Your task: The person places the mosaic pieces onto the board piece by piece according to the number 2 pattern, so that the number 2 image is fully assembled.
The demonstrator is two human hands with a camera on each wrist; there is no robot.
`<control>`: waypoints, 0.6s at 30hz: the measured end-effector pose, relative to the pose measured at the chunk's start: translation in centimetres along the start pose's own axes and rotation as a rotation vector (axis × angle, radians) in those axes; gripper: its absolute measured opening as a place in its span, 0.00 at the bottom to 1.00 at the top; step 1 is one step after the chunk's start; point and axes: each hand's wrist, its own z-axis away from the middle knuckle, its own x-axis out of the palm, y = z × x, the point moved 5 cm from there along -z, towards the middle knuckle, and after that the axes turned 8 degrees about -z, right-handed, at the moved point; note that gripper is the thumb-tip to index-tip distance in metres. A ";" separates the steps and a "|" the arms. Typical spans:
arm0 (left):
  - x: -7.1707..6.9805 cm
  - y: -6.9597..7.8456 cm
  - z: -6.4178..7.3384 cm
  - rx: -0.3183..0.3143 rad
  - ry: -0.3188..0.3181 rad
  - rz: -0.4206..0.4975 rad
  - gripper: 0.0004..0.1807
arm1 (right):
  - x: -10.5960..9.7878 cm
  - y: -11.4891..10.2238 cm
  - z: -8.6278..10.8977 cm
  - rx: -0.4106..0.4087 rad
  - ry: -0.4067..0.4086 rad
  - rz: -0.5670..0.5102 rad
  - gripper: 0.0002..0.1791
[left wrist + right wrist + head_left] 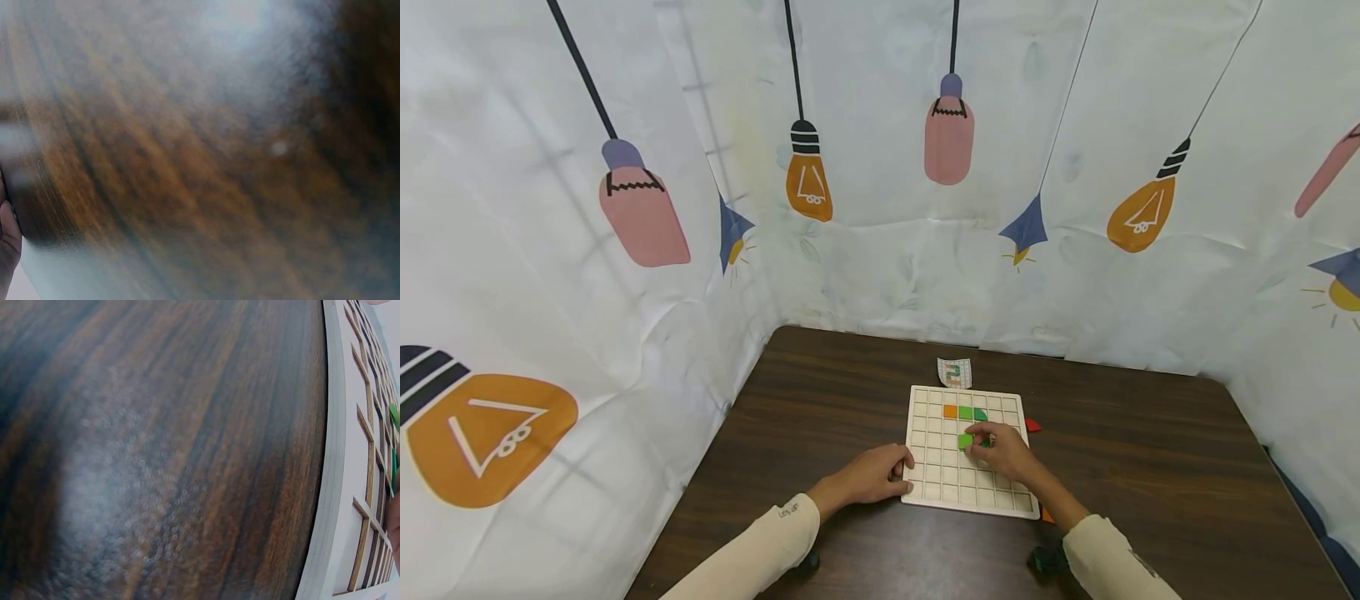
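Note:
A pale wooden grid board (943, 475) lies on the table. My left hand (868, 475) holds its left edge, fingertips and thumb at the rim. Over the middle of the board, my right hand (1006, 454) pinches a light green square tile (966, 442) between thumb and fingers. A darker green piece (984, 443) shows partly behind those fingers. In an upper row sit an orange square tile (951, 412), a green square tile (966, 412) and a dark green rounded tile (981, 414), side by side. The right wrist view catches the board's edge (334, 425) and some green.
Behind the board lies a small printed pattern card (955, 372). A red piece (1033, 426) is beside the board's right edge, and an orange piece (1048, 516) near its lower right corner. The dark wood table (820, 400) meets a patterned white sheet (880, 275).

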 end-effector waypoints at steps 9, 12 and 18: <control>0.0 0.1 0.0 0.006 0.001 -0.001 0.13 | 0.0 0.2 -0.1 -0.006 0.013 0.030 0.11; 0.0 0.1 0.0 0.005 0.001 0.002 0.13 | 0.1 0.1 0.0 -0.007 0.021 0.047 0.10; 0.0 0.1 0.0 -0.010 -0.010 0.008 0.13 | 0.3 -0.2 -0.1 0.012 0.030 0.082 0.10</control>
